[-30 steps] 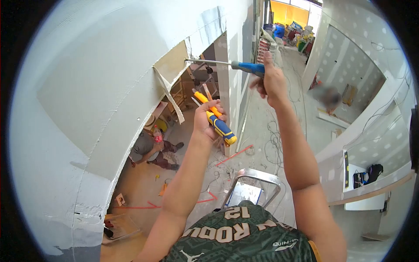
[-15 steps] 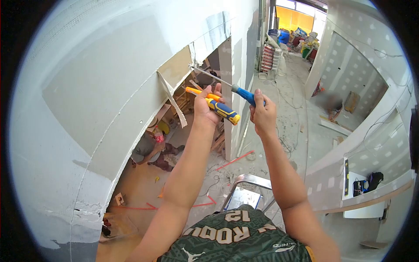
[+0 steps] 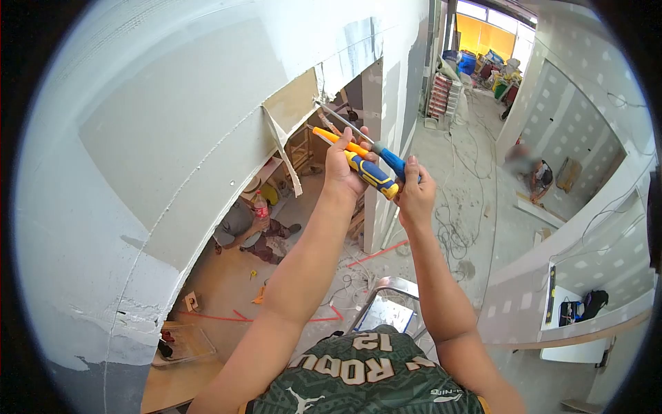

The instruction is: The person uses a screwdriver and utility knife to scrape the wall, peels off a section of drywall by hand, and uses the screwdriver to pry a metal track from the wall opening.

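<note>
My right hand (image 3: 418,199) is wrapped round the blue handle of a long screwdriver (image 3: 393,161). Its shaft runs up and left, the tip at the ragged edge of a cut wall panel (image 3: 293,96). Close beside it, my left hand (image 3: 342,178) holds an orange utility knife (image 3: 338,141) together with a tool with a yellow-and-blue handle (image 3: 373,174), whose working end is hidden. The left fingers lie near the screwdriver's shaft. A torn strip of facing paper (image 3: 289,165) dangles from the panel edge left of the hands.
Below me stands a metal stepladder (image 3: 396,284). Through the wall opening, a person (image 3: 241,228) sits by a red-labelled bottle (image 3: 261,205). Another person (image 3: 541,176) crouches at right. Loose cables (image 3: 452,234) lie on the floor; stacked boxes (image 3: 443,96) stand farther back.
The view has swung slightly left, so the surroundings sit farther right. My right hand has come closer to my left, and the screwdriver slants more steeply, its tip still at the panel edge.
</note>
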`<state>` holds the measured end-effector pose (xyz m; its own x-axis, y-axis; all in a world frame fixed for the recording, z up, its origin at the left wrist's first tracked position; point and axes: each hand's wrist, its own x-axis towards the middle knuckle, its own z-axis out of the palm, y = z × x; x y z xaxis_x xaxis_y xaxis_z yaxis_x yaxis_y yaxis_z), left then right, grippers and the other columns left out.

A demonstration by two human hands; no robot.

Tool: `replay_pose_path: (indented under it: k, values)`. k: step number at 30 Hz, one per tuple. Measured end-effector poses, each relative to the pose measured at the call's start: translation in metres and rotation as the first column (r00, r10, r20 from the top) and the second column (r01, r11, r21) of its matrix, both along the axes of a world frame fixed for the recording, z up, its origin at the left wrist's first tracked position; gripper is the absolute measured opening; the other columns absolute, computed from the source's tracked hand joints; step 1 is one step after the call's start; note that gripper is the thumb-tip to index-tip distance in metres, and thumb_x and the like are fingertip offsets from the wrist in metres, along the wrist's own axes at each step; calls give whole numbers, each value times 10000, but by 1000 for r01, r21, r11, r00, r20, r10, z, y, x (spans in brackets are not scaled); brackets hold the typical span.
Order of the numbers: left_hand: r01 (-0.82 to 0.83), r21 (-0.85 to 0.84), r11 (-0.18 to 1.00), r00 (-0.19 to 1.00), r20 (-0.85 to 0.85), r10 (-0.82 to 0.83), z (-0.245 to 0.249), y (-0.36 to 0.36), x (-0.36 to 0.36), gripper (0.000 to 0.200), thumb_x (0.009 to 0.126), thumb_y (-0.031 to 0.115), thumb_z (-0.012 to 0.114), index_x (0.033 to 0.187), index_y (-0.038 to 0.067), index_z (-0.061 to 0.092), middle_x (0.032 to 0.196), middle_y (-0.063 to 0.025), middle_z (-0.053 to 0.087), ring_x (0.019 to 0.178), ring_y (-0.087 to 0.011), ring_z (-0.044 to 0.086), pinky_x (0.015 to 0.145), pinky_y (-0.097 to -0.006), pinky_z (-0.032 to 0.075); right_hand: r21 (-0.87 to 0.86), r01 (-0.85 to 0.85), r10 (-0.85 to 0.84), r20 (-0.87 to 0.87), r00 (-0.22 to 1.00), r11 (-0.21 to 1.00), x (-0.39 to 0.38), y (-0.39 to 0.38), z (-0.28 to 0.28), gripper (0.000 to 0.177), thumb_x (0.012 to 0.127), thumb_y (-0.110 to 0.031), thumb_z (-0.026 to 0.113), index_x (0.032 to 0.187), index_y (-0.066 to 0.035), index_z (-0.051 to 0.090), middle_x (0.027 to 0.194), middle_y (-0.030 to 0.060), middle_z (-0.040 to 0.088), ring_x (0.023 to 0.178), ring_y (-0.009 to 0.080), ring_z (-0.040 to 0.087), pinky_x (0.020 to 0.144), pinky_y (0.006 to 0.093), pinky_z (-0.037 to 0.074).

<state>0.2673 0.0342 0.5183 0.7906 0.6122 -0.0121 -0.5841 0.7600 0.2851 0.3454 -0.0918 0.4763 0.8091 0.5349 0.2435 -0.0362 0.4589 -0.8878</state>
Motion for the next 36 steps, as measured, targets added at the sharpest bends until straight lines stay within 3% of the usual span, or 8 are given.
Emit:
replay_pose_path:
  k: [10,12,17,19,22,25,33,36]
  values:
    - [-12,41,999,1000,3,12,3,1,0,213,929,207,656,881,71,498,1034,-102,639,696,-153,593,548,-293,505,13,15,-14,-13,1000,1000,-2,4,0,405,1001,-380,565,812,-25,608,577,-13,500,460,59,451,411,234,333]
    - [-32,47,998,996,-82,36,5,0,3,296,942,335,630,1021,51,606,729,-44,567,624,-156,545,578,-273,490,-8,22,-22,2,1000,1000,-3,2,4,419,1002,-383,561,793,-22,607,579,-12,504,468,60,449,421,235,332]
    - [-47,97,994,996,-71,54,8,-2,3,303,937,344,638,1021,55,605,732,-50,572,608,-164,541,577,-275,491,-101,70,-57,128,990,992,8,0,5,456,1002,-380,556,750,-3,601,573,5,502,509,87,441,468,268,348]
    - [-68,114,991,995,-64,76,9,-3,2,303,936,345,639,1022,56,603,736,-52,575,604,-167,539,576,-276,491,-167,203,-131,365,922,965,8,-5,14,456,994,-379,565,764,14,601,564,45,482,536,123,434,501,307,362]
    - [-49,112,993,998,-31,53,11,-4,-1,300,936,332,643,1029,51,598,743,-56,579,607,-165,542,566,-282,496,-154,304,-192,498,846,940,2,-13,30,425,975,-354,596,782,25,605,571,101,486,545,161,443,523,338,389]
    - [-137,164,977,988,-45,147,15,-5,-6,309,929,307,660,1045,29,592,739,-55,577,614,-155,557,555,-275,508,-105,377,-246,594,766,920,-13,-22,46,412,956,-337,626,773,32,609,582,137,508,533,178,466,526,342,415]
    - [-15,165,986,999,-43,22,23,-5,-12,294,930,265,657,1062,11,590,724,-45,573,587,-148,553,550,-257,511,-136,374,-214,625,751,917,-18,-30,65,403,935,-329,650,780,41,619,586,179,538,503,225,522,517,361,438]
    - [-100,133,986,989,-92,112,21,-1,-7,287,933,248,652,1075,10,580,746,-47,578,599,-143,555,552,-264,512,-129,372,-219,616,756,919,-17,-28,65,410,930,-337,656,782,43,620,581,177,533,505,216,512,519,360,437]
